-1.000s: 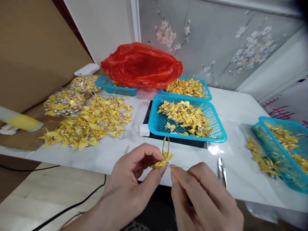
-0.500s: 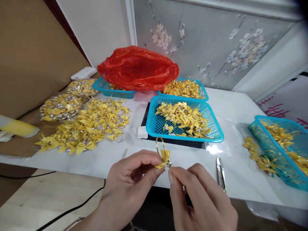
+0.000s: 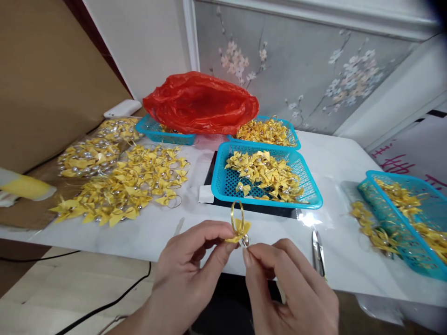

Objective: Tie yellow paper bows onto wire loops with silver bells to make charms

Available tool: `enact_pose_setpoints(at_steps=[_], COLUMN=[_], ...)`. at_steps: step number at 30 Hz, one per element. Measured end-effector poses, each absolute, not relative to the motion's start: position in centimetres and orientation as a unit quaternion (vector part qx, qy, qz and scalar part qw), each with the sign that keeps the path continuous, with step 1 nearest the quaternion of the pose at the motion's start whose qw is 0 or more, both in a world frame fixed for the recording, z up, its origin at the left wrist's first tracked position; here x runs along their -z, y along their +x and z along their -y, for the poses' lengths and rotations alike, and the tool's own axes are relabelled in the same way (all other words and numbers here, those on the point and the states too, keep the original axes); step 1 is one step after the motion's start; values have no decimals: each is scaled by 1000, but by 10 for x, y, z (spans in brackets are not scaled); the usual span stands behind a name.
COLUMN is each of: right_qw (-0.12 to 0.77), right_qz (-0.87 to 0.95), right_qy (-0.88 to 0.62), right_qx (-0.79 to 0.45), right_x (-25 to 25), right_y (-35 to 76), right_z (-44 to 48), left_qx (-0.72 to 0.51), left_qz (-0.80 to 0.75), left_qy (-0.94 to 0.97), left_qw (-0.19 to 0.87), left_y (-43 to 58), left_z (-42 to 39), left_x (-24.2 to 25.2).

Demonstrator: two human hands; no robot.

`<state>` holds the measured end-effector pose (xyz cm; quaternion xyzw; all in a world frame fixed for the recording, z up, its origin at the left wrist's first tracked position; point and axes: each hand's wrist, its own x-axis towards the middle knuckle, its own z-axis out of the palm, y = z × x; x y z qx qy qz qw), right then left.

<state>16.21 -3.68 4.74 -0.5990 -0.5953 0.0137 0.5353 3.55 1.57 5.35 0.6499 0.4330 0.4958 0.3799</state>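
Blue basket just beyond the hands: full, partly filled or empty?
Partly filled: the blue basket holds yellow ornaments, its mesh floor showing at left.

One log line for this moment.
left hand: pinching yellow ribbon piece | right hand: pinched beside silver bead | snips: on table

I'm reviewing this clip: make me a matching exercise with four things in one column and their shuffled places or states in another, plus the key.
Things
1. red bag
2. metal snips
3. left hand
4. loose yellow pile

Places or states
A. holding a yellow bow with a gold loop
B. spread across the left part of the white table
C. at the back, hiding part of a blue basket
D. lying beside the right hand

Pairs: 1-C, 2-D, 3-A, 4-B
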Motion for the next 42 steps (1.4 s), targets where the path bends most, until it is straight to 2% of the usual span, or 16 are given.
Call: enact_pose_setpoints(at_steps=[7, 12, 16, 42], right_qw=[533, 540, 532, 486], right_qz=[578, 588, 606, 612], right_qy=[-617, -603, -591, -622], right_qx=[-23, -1, 17, 46], right_x=[-48, -55, -56, -57], right_y=[157, 163, 167, 158], right_z=[38, 38, 37, 39], left_qx=[-479, -436, -426, -481], left_qz=[-482, -448, -414, -450], left_qy=[560, 503, 486, 598], left_qw=[474, 597, 640, 457], left_y=[37, 32, 29, 32], left_z=[-17, -19, -19, -16], left_x=[-56, -52, -48, -52])
